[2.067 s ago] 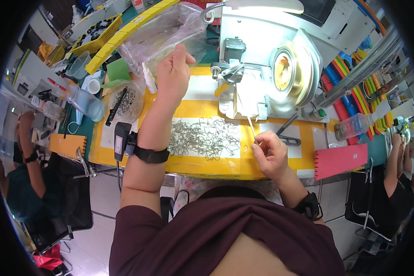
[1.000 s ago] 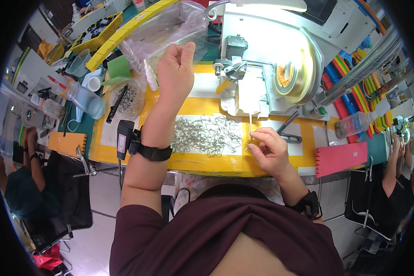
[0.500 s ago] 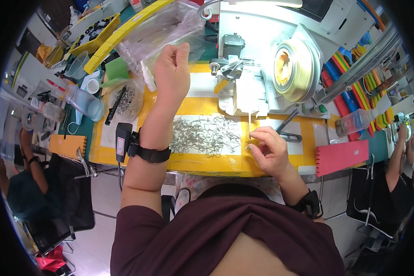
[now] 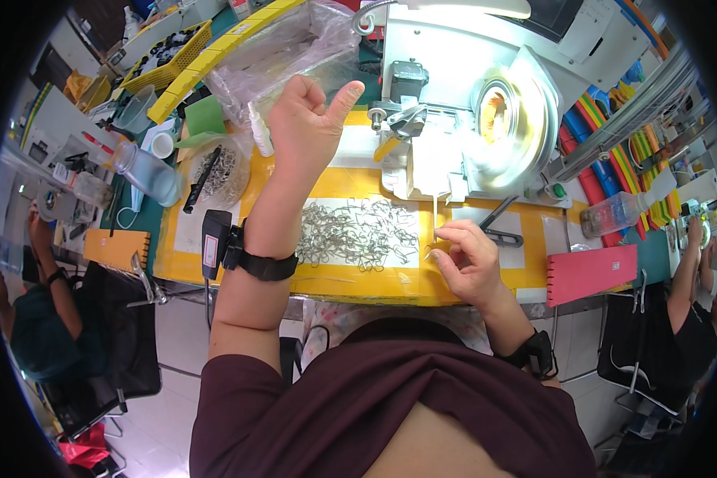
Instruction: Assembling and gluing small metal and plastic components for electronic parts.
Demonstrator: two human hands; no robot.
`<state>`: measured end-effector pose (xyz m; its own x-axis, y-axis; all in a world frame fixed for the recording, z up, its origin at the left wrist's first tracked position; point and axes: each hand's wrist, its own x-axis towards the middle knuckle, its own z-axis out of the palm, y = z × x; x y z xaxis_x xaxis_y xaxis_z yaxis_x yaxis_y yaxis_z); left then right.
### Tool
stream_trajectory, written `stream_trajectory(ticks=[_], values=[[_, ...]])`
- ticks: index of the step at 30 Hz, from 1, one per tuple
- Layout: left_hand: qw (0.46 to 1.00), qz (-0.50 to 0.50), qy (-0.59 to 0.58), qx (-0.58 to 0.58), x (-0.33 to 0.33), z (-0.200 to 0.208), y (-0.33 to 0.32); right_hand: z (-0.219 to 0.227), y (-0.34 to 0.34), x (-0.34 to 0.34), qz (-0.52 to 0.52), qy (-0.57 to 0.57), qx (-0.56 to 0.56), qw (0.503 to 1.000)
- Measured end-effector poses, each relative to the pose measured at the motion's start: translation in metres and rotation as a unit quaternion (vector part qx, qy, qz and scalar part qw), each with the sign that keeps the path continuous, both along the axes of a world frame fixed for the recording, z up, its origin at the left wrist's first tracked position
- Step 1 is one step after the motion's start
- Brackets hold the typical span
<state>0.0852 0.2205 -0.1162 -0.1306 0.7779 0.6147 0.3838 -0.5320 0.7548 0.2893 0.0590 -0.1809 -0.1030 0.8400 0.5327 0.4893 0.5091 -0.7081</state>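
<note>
My left hand (image 4: 311,123) is raised above the far side of the worktable, its fingers curled in and its thumb stuck out to the right. I see nothing in it. My right hand (image 4: 472,261) is by the table's near part, thumb and forefinger bent toward each other at the lower end of a thin rod (image 4: 435,211). Whatever sits between those fingertips is too small to make out. The rod comes down from a white bench machine (image 4: 434,163). Between my forearms, bent metal wire pieces (image 4: 354,233) lie in a loose pile on a white patch.
A bag of metal pieces (image 4: 229,171), a white bottle (image 4: 259,131) and a clear jar (image 4: 147,177) stand at left. Right of the rod lie a dark tool (image 4: 502,237) and a pink board (image 4: 592,275). A round reel (image 4: 514,123) stands behind. Other people work at both sides.
My left thumb has swung out to the right, away from the curled fingers. The right hand stays in place. The reel and machine look brighter.
</note>
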Motion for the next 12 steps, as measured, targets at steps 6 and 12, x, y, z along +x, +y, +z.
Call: stream_trajectory(ticks=[6, 12], values=[[0.997, -0.02, -0.077, -0.019, 0.0041, 0.0001, -0.0009, 0.002, 0.0006, -0.0007, 0.002, 0.001, -0.001, 1.0], [0.996, -0.042, -0.073, -0.023, 0.004, -0.0025, 0.0007, 0.0014, 0.0002, 0.0007, -0.003, 0.0, 0.005, 1.0]])
